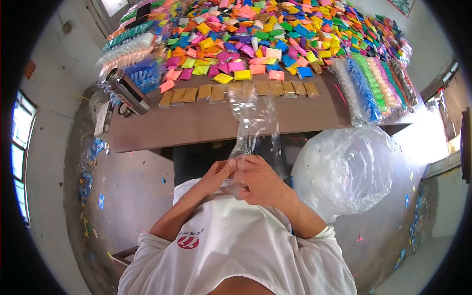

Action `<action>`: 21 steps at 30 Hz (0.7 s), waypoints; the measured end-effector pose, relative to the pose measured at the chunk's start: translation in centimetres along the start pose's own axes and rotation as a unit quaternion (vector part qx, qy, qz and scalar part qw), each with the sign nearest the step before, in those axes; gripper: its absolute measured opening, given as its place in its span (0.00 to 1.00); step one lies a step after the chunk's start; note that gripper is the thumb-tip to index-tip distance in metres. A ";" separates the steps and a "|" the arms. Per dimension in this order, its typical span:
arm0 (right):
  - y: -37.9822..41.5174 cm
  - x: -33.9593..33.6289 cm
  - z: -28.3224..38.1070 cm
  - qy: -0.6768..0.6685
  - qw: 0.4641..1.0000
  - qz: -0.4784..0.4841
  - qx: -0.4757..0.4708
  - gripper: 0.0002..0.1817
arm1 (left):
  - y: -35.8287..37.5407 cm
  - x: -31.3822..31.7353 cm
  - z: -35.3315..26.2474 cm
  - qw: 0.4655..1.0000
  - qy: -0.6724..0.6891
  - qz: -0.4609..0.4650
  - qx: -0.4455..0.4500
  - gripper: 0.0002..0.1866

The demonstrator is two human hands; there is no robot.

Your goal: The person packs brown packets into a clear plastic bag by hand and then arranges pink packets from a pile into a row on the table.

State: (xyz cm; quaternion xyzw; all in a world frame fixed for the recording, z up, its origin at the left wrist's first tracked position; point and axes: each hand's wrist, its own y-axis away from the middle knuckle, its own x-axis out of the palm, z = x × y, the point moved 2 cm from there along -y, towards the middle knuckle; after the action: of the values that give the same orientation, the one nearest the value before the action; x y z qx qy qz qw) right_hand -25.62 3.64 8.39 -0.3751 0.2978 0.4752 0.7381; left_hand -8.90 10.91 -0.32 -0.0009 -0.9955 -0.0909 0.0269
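A long clear plastic bag (258, 115) stretches from my hands up over the table's front edge. My left hand (217, 176) has its fingers closed on the bag's near end. Right beside it, my right hand (263, 181) grips the same end, fingers curled in. Both hands are close to my body, below the table edge. Beyond the bag, a row of small brown packets (204, 92) lies along the table (172, 128); the bag's far end overlaps the middle of the row.
A large heap of colourful packets (275, 44) covers the table's back. Bundled packets in clear sleeves (371, 88) lie at the right, more sleeves (130, 59) at the left. A steel thermos (127, 92) stands front left. A big clear plastic sack (344, 172) sits right of me.
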 end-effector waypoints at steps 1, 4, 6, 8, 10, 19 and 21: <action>0.1 0.1 0.1 -0.003 0.999 0.030 0.030 0.13 | 0.0 0.1 0.1 1.000 0.013 -0.005 -0.003 0.31; 0.8 0.2 0.8 -0.080 0.995 -0.053 0.009 0.11 | 0.4 0.5 -0.1 1.000 0.002 -0.027 0.012 0.31; 1.0 0.2 0.6 -0.175 0.980 -0.094 0.012 0.09 | 1.2 0.8 -1.3 0.999 -0.040 -0.022 0.018 0.30; 1.2 0.3 -0.2 -0.278 0.949 -0.116 0.091 0.11 | 1.6 0.7 -1.7 0.995 -0.091 -0.019 0.041 0.29; 1.6 0.9 -1.6 -0.383 0.884 -0.118 0.240 0.17 | 1.6 0.3 -1.4 0.985 -0.149 -0.018 0.082 0.29; -1.8 0.2 -5.8 -0.566 0.773 -0.133 0.253 0.15 | 2.0 1.7 -0.5 0.968 -0.202 0.045 0.142 0.27; -2.5 0.1 -5.7 -0.585 0.759 -0.128 0.256 0.12 | 1.9 1.5 0.0 0.973 -0.202 0.029 0.110 0.27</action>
State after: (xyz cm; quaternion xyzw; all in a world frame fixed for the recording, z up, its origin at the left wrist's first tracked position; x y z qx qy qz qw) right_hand -23.74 -1.74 5.97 0.1440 -0.1319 0.4092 0.8913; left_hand -10.40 12.81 0.06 -0.0455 -0.9837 0.0223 -0.1724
